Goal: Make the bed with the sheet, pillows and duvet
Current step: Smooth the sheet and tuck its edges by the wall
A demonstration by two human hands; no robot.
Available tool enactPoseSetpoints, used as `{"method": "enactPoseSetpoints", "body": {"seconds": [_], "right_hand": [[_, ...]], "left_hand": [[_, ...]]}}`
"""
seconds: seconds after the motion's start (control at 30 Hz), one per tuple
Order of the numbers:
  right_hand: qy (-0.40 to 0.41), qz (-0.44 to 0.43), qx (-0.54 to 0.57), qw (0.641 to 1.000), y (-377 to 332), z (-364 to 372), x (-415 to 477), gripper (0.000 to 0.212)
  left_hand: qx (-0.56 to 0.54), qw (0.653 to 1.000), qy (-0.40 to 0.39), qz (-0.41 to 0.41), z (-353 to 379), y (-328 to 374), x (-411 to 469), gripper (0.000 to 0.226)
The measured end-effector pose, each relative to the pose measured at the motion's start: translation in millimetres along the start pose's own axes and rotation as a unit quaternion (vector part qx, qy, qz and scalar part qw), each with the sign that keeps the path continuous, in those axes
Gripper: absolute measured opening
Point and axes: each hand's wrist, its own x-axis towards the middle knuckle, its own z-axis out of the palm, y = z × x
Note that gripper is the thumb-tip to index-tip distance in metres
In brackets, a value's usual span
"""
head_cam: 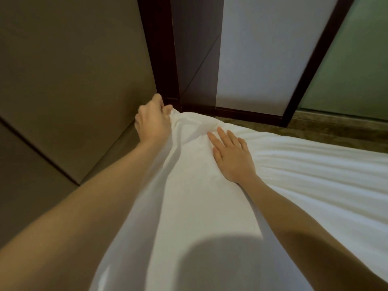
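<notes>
**Inspector:** Start at the left of the frame.

**Assessor:** Brown padded wall panels (pixel 73 80) fill the left side. The bed's edge lies close beside them, so there is little room to work.

**Inspector:** The left hand?

**Assessor:** The left hand (pixel 152 120) is at upper centre-left, reaching to the far corner. Its grip is closed on a bunched corner (pixel 180 117) of the smooth white cotton sheet (pixel 189 196). The cloth is gathered into folds between fingers and thumb. In my judgement it is held so to draw the corner taut towards the wall.

**Inspector:** Where does the sheet lie?

**Assessor:** It runs as a broad band from the bottom centre of the frame up to that corner, between the two forearms. A rounded shadow falls on it at the bottom.

**Inspector:** The right hand?

**Assessor:** The right hand (pixel 233 156) is at centre, palm down and fingers straight, holding nothing. It rests flat on the sheet just beside the gathered corner. It is probably pinning the cloth so that the pull does not drag the rest.

**Inspector:** Further right?

**Assessor:** White ribbed bedding (pixel 325 175) spreads across the right side. I cannot tell whether it is a mattress cover or the duvet. Above it are a strip of brown floor (pixel 336 127), a dark wooden frame (pixel 157 49) and a frosted pale pane (pixel 262 49).

**Inspector:** Any pillows?

**Assessor:** None is in view.
</notes>
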Motion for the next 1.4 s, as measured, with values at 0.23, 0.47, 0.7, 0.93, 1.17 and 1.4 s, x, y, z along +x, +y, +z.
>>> {"method": "enactPoseSetpoints", "body": {"seconds": [0.23,0.47,0.7,0.93,1.17,1.4], "right_hand": [[0.003,-0.005,-0.002,1.000,2,1,1,0.048],[-0.008,-0.007,-0.001,1.000,2,0,1,0.047],[-0.006,-0.016,0.022,1.000,3,0,1,0.047],[-0.060,-0.004,0.014,0.998,4,1,9,0.050],[-0.144,-0.025,0.017,0.989,12,-15,26,0.051],[-0.012,-0.010,0.013,1.000,8,-52,-15,0.049]], "left_hand": [[0.024,0.996,-0.013,-0.084,-6,-2,29,0.020],[0.382,0.866,-0.226,0.229,25,-58,1,0.071],[0.610,0.702,-0.197,0.310,24,-74,-7,0.057],[0.410,0.847,-0.195,0.275,19,-46,-20,0.032],[0.171,0.924,-0.329,0.098,35,-59,-65,0.053],[0.163,0.941,-0.291,0.065,46,-79,-58,0.059]]}}
